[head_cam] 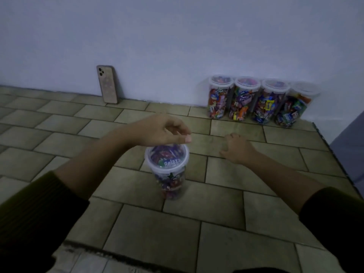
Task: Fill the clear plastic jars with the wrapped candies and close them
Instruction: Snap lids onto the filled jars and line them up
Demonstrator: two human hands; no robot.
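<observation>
A clear plastic jar point(171, 174) full of wrapped candies stands upright in the middle of the tiled surface, with a see-through lid point(167, 159) on top. My left hand point(161, 132) hovers over the lid's far edge, fingers curled, thumb stretched out; whether it touches the lid I cannot tell. My right hand point(237, 147) rests palm down on the tiles to the right of the jar, fingers spread, holding nothing. Against the wall at the back right stands a row of several filled, lidded jars point(260, 100).
A phone point(108, 84) leans upright against the pale wall at the back left. The tiled surface point(177, 233) ends at a dark edge on the right point(334, 154) and at a rough edge near me at the bottom left.
</observation>
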